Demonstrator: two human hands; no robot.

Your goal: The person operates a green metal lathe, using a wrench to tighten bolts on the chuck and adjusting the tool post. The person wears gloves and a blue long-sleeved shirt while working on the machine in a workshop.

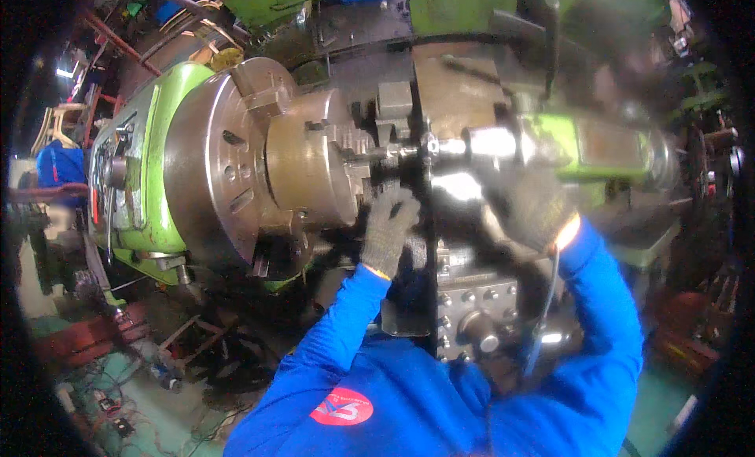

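Machine workshop, as viewed from my remote post. I list: one large metal lathe, its green headstock and round steel faceplate left of the left hand, its green tailstock beyond the right hand; further green machinery beyond both; green floor well below the right.

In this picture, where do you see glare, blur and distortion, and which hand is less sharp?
Head view: white glare on the shiny metal cylinder, right of centre; head view: the right hand is smeared, the left hand clearer; head view: the upper-right background looks hazy, and the wide fisheye image ends in black corners.
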